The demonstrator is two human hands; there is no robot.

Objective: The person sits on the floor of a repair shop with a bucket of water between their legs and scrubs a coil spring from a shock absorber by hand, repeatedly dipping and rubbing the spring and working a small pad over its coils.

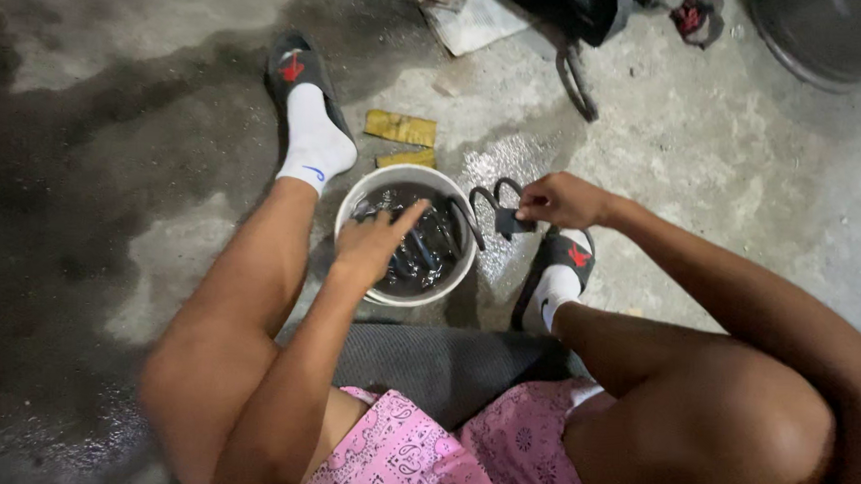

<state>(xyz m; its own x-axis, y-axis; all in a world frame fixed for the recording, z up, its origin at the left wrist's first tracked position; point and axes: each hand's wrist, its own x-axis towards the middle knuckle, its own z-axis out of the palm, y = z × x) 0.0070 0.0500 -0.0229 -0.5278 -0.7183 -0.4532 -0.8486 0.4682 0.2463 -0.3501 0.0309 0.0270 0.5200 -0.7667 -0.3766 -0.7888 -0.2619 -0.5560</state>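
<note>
A white round bucket stands on the floor between my feet, filled with dark liquid and several dark metal parts. My left hand hovers over the bucket's near rim, fingers apart, index finger pointing into it, holding nothing. My right hand is to the right of the bucket, pinching a small dark part with curved hook-like prongs that hangs just beside the bucket's right rim.
Wet stained concrete floor lies all around. Two yellow flat pieces lie just beyond the bucket. A dark curved metal piece, paper and dark gear sit at the top. My feet wear white socks and black slides.
</note>
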